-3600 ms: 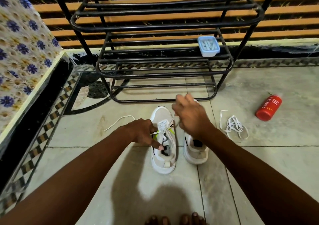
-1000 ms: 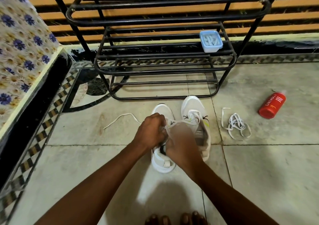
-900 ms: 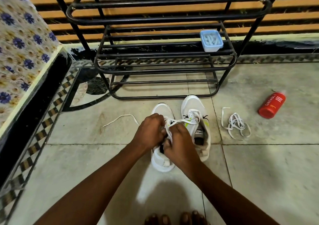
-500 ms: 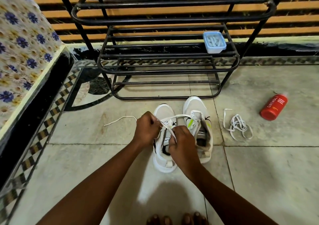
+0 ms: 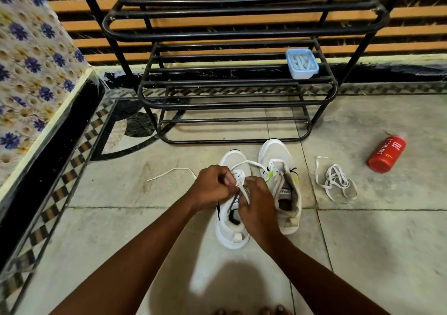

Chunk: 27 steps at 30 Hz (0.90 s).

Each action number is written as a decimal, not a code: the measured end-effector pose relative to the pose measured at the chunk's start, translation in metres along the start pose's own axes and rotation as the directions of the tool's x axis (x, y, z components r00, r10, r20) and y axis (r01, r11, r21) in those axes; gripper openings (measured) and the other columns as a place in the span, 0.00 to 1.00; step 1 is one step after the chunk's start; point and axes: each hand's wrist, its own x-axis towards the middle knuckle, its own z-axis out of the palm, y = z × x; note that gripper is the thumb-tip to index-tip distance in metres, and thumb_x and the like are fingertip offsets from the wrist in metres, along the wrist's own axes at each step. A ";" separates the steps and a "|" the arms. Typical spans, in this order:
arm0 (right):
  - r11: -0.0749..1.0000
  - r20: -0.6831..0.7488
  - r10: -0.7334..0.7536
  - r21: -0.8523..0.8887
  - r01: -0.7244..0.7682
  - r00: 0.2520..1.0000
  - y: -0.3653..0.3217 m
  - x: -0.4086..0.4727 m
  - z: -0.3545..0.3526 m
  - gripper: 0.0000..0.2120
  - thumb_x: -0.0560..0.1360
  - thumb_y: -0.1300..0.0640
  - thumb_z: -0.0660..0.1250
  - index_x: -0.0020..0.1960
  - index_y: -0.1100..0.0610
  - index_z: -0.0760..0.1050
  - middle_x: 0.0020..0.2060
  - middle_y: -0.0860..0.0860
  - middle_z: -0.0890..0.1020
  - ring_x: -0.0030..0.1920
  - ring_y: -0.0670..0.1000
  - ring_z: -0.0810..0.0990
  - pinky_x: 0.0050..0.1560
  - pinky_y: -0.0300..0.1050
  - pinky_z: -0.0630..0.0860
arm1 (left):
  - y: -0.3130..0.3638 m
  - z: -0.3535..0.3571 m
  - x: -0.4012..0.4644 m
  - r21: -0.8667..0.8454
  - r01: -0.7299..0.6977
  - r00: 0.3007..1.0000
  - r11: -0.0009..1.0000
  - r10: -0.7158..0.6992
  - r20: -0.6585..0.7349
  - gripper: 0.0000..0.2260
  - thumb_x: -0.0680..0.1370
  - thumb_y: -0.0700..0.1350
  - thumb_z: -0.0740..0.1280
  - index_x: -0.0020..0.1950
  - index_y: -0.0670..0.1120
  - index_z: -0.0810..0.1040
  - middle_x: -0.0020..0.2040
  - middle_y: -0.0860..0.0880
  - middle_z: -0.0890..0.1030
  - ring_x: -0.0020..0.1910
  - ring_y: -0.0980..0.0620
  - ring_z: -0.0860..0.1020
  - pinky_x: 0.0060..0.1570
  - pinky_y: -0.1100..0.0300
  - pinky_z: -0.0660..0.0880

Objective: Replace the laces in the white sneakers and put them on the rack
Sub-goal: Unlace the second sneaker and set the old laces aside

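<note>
Two white sneakers stand side by side on the floor tiles before the black metal rack (image 5: 232, 102). Over the left sneaker (image 5: 232, 232) both hands work a white lace (image 5: 244, 163). My left hand (image 5: 212, 186) pinches the lace at the shoe's tongue, and one free end trails left across the floor. My right hand (image 5: 257, 206) grips the other strand just above the shoe's opening. The right sneaker (image 5: 280, 184) sits untouched with a lace through its front eyelets. A loose bundle of white lace (image 5: 336, 181) lies on the tiles to its right.
A red bottle (image 5: 385, 154) lies on its side at the far right. A small blue box (image 5: 301, 63) sits on the rack's lower shelf. A flowered cloth surface with a dark edge (image 5: 36, 77) runs along the left. My toes (image 5: 251, 311) show at the bottom.
My right hand came down from above the right sneaker to the left sneaker's lace. Both hands have drawn close together over the tongue and shifted the lace strands between their fingers.
</note>
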 end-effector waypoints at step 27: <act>0.999 0.025 0.046 0.015 -0.047 0.999 -0.001 -0.005 0.001 0.29 0.73 0.72 0.65 0.74 0.63 0.68 0.67 0.59 0.75 0.69 0.58 0.73 0.69 0.35 0.60 | 0.003 0.002 0.000 -0.211 0.023 0.991 0.977 -0.051 -0.124 0.04 0.73 0.42 0.78 0.46 0.48 0.87 0.34 0.49 0.83 0.31 0.55 0.76 0.39 0.60 0.73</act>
